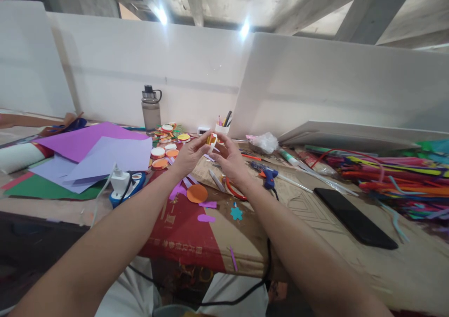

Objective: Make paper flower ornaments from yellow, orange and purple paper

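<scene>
Both of my hands are raised over the middle of the table, fingers bent around a small round paper piece (212,140) with a white rim and a yellow-orange face. My left hand (191,155) grips its left side, and my right hand (230,159) closes on it from the right. The fingers cover part of it. Beneath the hands lie an orange paper circle (197,194), a teal paper star (236,213) and purple paper scraps (206,218). Several white-rimmed discs (160,163) sit left of my left hand. A blue glue gun (269,177) rests to the right.
Coloured paper sheets (112,155), a blue power strip (138,182) and a drink bottle (151,109) are on the left. A black phone (354,218) and bundled pipe cleaners (403,176) occupy the right. A pen cup (223,128) stands behind my hands, before a white panel (196,74).
</scene>
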`<state>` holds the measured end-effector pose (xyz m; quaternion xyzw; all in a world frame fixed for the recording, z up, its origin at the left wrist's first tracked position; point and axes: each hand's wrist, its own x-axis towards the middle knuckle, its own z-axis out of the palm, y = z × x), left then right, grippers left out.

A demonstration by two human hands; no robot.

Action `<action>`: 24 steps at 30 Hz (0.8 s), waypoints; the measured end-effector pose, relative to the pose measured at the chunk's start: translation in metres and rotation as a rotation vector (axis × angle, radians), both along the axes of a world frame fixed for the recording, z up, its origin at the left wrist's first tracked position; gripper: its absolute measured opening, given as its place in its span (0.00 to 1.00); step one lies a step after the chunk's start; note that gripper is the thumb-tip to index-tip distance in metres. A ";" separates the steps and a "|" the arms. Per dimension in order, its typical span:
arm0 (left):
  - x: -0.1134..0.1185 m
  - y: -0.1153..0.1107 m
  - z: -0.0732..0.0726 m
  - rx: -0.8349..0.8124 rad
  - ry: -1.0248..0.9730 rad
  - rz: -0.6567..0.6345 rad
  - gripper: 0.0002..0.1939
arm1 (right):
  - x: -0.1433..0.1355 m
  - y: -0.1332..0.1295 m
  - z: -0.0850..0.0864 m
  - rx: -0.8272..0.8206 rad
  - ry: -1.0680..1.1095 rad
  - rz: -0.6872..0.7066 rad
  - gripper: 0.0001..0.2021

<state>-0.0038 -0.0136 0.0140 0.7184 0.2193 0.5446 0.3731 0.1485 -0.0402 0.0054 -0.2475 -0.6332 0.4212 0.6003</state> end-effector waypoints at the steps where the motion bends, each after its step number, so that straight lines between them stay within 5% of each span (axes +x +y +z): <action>1: 0.000 0.000 0.000 0.010 0.007 0.003 0.27 | 0.000 0.001 -0.001 0.012 0.000 -0.004 0.27; 15: 0.001 -0.002 0.001 0.036 -0.053 -0.014 0.23 | -0.002 -0.005 0.002 0.093 -0.014 0.013 0.32; 24: 0.000 0.002 0.000 0.159 0.081 0.127 0.20 | -0.009 -0.005 -0.003 -0.151 0.158 0.120 0.34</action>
